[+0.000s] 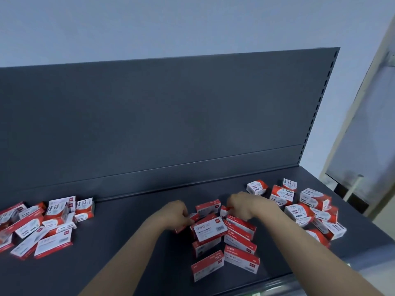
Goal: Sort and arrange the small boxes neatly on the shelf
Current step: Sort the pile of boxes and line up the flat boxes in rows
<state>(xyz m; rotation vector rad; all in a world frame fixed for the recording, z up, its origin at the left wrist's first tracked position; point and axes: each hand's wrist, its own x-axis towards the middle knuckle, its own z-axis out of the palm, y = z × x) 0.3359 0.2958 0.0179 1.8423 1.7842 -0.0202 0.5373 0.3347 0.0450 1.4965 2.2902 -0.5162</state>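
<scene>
Both grips closed: left hand (pixel 176 214) curls its fingers round the end of a red staple box (pixel 194 217), right hand (pixel 245 207) pinches a neighbouring box (pixel 224 210), both at the back of the middle cluster (pixel 213 231) on the dark shelf (pixel 128 242). Judgement: thin printed card, rectangular, sharp-edged, stiff enough to stand on edge, probably light, with smooth faces likely to slide on painted metal; take each across its long narrow sides, gently, since card dents. Loose left heap (pixel 42 223) and squarer paper-clip boxes (pixel 299 212) at right lie unsorted.
</scene>
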